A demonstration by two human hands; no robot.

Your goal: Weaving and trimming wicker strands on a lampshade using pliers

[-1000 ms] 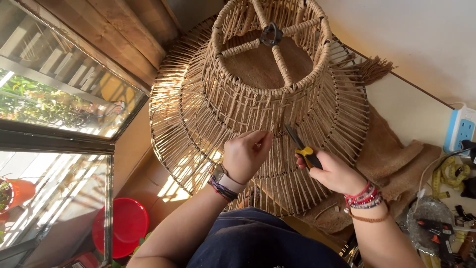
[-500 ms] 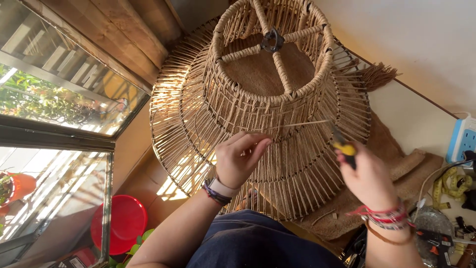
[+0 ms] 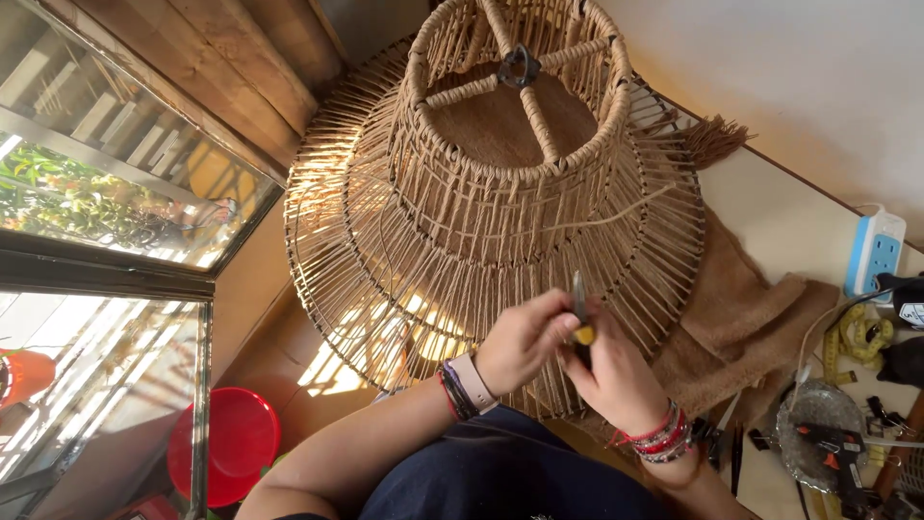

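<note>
Right now our left hand (image 3: 520,339) and right hand (image 3: 616,380) meet just below the large tiered lampshade of woven tan cord on a wire frame (image 3: 500,193), which lies directly ahead of us against its lower rim. Both hands are closed around a small yellow-handled metal tool (image 3: 580,313), its tip pointing up toward the weave. We see the shade's narrow top ring with crossed spokes, tight vertical cords, and one loose strand of tan cord (image 3: 616,217) stretching right.
</note>
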